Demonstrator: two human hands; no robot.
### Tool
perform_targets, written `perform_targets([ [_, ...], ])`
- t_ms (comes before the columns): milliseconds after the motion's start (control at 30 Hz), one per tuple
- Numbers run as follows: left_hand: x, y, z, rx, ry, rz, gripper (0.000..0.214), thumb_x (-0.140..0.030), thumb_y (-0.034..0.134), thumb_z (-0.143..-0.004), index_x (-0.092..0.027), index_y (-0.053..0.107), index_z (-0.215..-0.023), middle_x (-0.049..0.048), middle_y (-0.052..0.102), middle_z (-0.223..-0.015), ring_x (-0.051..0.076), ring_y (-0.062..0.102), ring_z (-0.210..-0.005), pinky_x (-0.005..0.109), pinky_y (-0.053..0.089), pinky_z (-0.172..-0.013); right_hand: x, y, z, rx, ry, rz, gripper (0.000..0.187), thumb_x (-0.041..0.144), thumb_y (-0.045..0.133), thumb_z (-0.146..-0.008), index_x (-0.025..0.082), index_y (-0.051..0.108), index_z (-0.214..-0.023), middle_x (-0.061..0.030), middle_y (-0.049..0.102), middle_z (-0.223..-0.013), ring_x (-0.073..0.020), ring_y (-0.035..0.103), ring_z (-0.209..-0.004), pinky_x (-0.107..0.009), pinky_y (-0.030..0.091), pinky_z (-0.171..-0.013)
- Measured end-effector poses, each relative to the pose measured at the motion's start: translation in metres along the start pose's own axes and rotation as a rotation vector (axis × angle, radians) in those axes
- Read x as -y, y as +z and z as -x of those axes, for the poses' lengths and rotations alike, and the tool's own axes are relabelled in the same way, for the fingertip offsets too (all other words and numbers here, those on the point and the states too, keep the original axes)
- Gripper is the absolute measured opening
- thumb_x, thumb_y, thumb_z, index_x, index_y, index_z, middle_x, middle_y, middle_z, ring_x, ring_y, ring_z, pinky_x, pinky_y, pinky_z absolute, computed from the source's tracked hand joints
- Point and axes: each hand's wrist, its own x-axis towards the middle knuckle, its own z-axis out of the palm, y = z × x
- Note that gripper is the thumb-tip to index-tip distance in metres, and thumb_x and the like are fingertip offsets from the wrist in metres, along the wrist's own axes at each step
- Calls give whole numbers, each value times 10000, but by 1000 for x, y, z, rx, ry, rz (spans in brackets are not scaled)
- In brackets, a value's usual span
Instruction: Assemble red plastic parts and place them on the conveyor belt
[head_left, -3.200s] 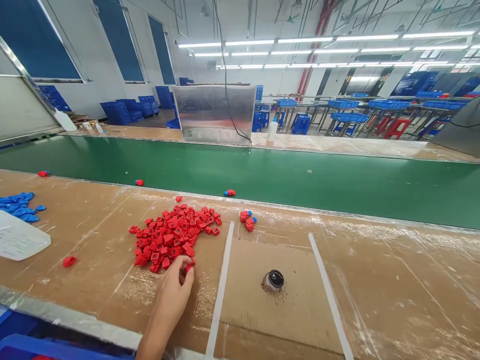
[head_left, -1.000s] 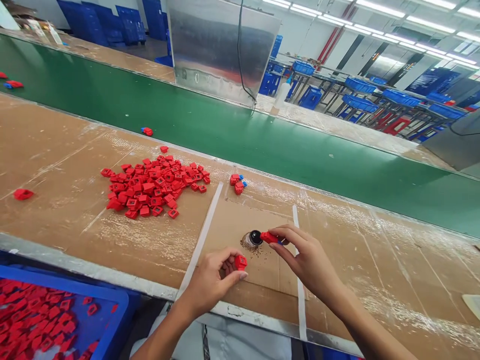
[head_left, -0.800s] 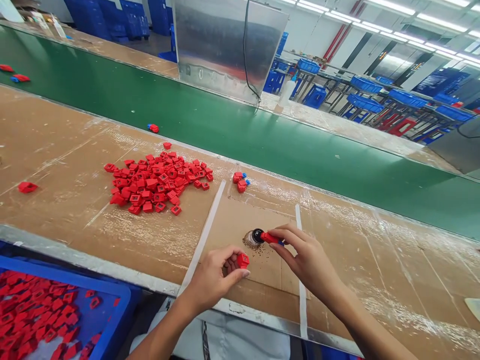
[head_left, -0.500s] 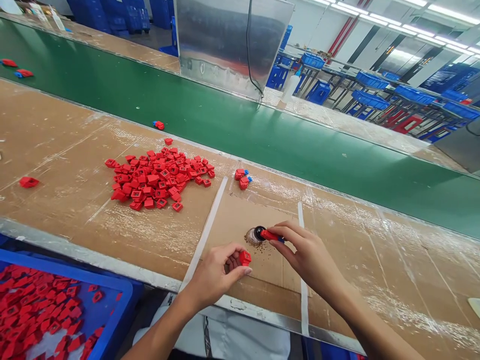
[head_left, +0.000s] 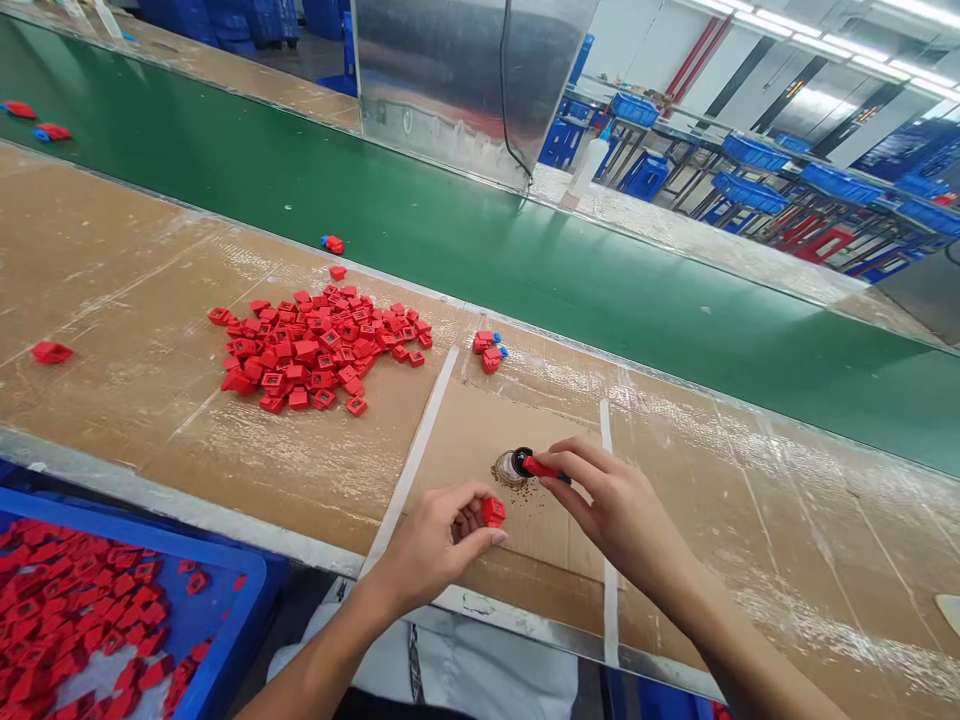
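Observation:
Between the thumb and fingers of my left hand (head_left: 442, 535) is a small red plastic piece (head_left: 493, 511) with a square opening. My right hand (head_left: 600, 490) pinches a red part with a blue end (head_left: 537, 466), mostly covered by my fingers. Its red tip meets the black top of a small round container (head_left: 520, 461) standing on a cardboard sheet (head_left: 480, 430). Whether the tip goes into that top, I cannot tell. Brown specks are scattered around the container's base. Two red pieces with blue ends (head_left: 491, 359) lie beyond it, near the belt.
A heap of red pieces (head_left: 307, 350) covers the table to the left. A blue crate (head_left: 247, 600) of similar pieces sits at lower left. The green conveyor belt (head_left: 450, 235) runs behind, carrying a few red-and-blue pieces. A metal panel (head_left: 450, 90) and white bottle (head_left: 589, 165) stand beyond it.
The red-and-blue pieces on the belt have shifted right. The camera view has moved slightly. Both hands keep nearly the same pose and hold the same pieces.

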Motion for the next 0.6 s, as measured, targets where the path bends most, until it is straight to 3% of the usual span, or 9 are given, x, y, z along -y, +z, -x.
perform_targets([
  [233, 15, -2, 3, 56, -84, 366, 207, -214, 690, -825, -168, 653, -1024, -8, 597, -839, 128, 555, -808, 225, 431, -743, 3, -4, 1, -69, 83, -89, 129, 203, 558, -972, 209, 624, -1083, -55, 651, -1033, -182, 634, -917, -298, 504, -770],
  [400, 17, -2, 3, 66, -108, 408, 237, -206, 702, -819, -164, 658, -1048, -13, 581, -827, 121, 536, -791, 230, 422, -743, 19, -4, 11, -145, 115, -186, 163, 205, 603, -952, 215, 615, -1114, -40, 663, -1030, -151, 636, -875, -256, 502, -767],
  [600, 17, -2, 4, 87, -96, 425, 265, -234, 718, -822, -165, 660, -1070, 1, 611, -862, 128, 539, -802, 243, 424, -756, 38, 12, 25, -99, 108, -311, 173, 193, 612, -944, 212, 616, -1116, -43, 677, -1019, -147, 646, -891, -235, 515, -789],
])
